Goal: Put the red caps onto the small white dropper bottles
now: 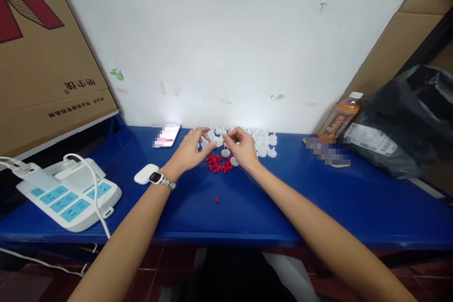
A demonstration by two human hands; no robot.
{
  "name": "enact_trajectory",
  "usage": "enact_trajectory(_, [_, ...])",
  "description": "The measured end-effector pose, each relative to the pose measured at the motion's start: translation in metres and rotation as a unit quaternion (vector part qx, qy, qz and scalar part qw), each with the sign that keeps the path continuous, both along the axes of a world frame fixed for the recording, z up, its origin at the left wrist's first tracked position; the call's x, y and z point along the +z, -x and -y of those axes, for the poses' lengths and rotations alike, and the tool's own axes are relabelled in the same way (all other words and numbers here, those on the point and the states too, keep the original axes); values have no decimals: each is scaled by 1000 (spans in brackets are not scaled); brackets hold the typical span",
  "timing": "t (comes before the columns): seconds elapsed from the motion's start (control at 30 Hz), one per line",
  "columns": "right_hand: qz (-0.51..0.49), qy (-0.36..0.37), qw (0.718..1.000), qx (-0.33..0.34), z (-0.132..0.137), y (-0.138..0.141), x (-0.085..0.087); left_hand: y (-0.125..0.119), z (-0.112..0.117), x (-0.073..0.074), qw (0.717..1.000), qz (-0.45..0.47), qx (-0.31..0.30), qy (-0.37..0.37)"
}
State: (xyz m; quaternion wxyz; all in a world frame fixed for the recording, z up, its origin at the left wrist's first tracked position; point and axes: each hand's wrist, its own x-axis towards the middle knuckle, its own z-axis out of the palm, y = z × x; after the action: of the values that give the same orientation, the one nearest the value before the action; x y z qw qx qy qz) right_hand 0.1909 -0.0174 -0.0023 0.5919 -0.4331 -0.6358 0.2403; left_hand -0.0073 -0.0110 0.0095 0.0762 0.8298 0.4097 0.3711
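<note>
Both my hands meet over a blue table (269, 198) near the wall. My left hand (193, 150), with a watch on its wrist, pinches a small white plastic cap (218, 141) between thumb and fingers. My right hand (240, 147) has its fingers curled in a pinch right beside that cap; what it holds is too small to make out. Just below the hands lies a heap of small red pieces (218, 163). A cluster of white caps (264, 144) spreads behind and right of my right hand. One red piece (217, 200) lies alone nearer me.
A white power strip (71, 196) with plugged cables sits at the left, a white earbud case (146, 173) beside my left wrist, a phone (167, 135) by the wall. A drink bottle (341, 117) and a black bag (406, 122) are on the right. Cardboard (46, 47) leans at left.
</note>
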Motion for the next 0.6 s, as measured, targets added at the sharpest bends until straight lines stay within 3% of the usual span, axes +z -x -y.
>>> enact_trajectory(0.17, [169,-39,984,-30,-8,-1,-5,26,-19,-8,997,-15,76,-6])
enact_trajectory(0.33, [317,-60,945,-58,-16,3,-4,19,-18,-16,992,-87,83,29])
enact_trajectory(0.6, [350,-27,936,-36,-23,3,-10,0,-16,-18,984,-135,120,4])
